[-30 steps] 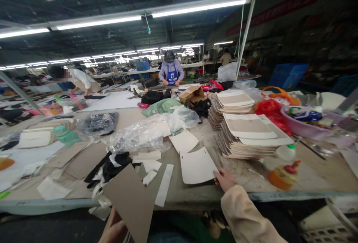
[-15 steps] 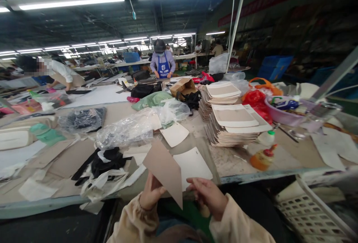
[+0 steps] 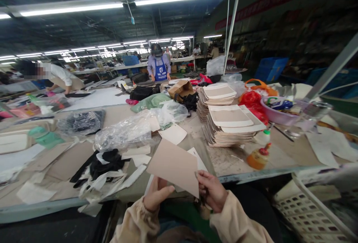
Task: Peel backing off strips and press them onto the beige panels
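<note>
Beige-grey board, cut as a flat sheet with straight edges [image 3: 175,164], is held in front of the person's body, tilted and raised over the near edge of the bench [image 3: 226,161], in this head view. The left hand [image 3: 158,194] grasps it at the lower left edge, with the thumb in front and the other fingers mostly hidden behind the sheet. The right hand [image 3: 212,187] pinches the right edge between thumb and bent fingers, near the lower corner. Behind the board, and partly covered by it, a white panel [image 3: 195,155] lies on the bench; another white panel [image 3: 173,134] rests farther back, beside a crumpled clear plastic bag [image 3: 125,131]. To the left of the hands there are a heap of black fabric [image 3: 107,164] and some white strips [image 3: 109,179], which hang partly over the bench edge. On the right side, two tall piles of cut panels stand one behind the other, the nearer pile [image 3: 231,127] and the farther pile [image 3: 216,97]. Near the nearer pile are a bottle with orange content and a red top [image 3: 257,159] and a white bottle with a green cap [image 3: 263,137]. Beyond the bench, a co-worker in a blue apron [image 3: 160,69] stands facing this way.
</note>
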Tool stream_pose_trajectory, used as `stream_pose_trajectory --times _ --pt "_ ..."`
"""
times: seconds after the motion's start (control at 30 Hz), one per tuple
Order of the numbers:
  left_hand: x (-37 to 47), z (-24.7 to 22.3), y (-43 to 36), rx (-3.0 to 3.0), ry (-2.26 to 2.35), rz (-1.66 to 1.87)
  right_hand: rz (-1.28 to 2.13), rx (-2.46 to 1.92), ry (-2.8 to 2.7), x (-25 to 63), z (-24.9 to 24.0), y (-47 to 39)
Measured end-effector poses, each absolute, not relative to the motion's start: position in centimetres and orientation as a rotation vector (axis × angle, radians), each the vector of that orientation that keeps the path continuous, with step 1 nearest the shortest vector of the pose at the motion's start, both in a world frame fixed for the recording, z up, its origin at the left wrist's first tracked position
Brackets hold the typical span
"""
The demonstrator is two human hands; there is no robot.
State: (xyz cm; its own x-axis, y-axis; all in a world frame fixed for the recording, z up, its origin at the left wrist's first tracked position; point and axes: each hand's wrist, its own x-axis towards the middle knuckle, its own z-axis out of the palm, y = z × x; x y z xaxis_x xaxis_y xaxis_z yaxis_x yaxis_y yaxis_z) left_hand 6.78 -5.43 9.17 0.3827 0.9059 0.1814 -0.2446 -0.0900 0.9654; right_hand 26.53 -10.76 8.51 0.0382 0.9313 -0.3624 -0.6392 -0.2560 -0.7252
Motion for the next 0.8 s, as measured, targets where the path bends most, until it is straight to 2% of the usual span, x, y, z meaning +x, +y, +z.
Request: stream_pose_trajectory --times 0.13,0.27,0.47,0.8 --pt "6.1 6.1 -5.0 1.399 1.118 0.893 1.187 -1.229 -0.616 30.8 7.6 -9.5" --pt "5.8 3.7 -5.6 1.708 1.310 0.708 1.047 -1.365 -0.710 34.9 6.9 -9.4" --pt "6.7 2.5 -5.3 1.789 1.376 0.539 1.090 -1.423 -0.756 37.8 6.3 -9.9" --pt "4.8 4.5 -3.9 1.479 1.328 0.733 1.178 -1.511 -0.934 35.2 4.5 -7.8"
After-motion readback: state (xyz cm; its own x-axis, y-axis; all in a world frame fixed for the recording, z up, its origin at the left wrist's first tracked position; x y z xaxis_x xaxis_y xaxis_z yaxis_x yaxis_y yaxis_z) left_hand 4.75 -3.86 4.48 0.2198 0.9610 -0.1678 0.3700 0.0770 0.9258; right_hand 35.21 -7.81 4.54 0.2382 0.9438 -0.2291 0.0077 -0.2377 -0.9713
